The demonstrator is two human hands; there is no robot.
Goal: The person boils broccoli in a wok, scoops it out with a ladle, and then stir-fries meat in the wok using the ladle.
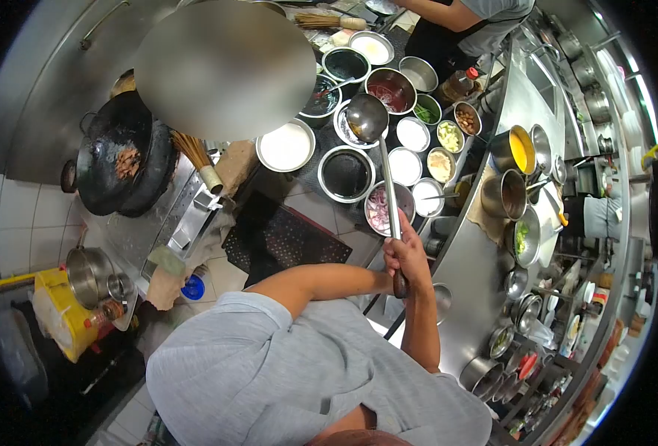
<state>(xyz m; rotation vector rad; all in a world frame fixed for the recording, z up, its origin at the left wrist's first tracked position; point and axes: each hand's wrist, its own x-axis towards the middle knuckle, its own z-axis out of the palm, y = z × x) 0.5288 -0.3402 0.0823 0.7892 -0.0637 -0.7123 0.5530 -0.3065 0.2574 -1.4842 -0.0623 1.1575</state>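
Observation:
My right hand (409,256) is wrapped round the handle of a long metal ladle (392,189). The ladle's bowl (367,117) hangs over a seasoning container (341,134) among the pots. My left forearm (329,286) reaches across to my right wrist, where the left hand is hidden. Closest below the ladle handle are a bowl of sliced onion (378,210) and a bowl of white powder (404,166). Off to the left, a black wok (102,178) holds browned pieces of food (128,162).
Dark liquid fills a pot (346,175); a white-filled bowl (286,146) stands beside it. A bamboo brush (193,156) lies near the wok. Along the right runs a steel counter (455,297) with a yellow-filled pot (522,151). Another person (462,22) stands at the top. A blurred patch covers the upper left.

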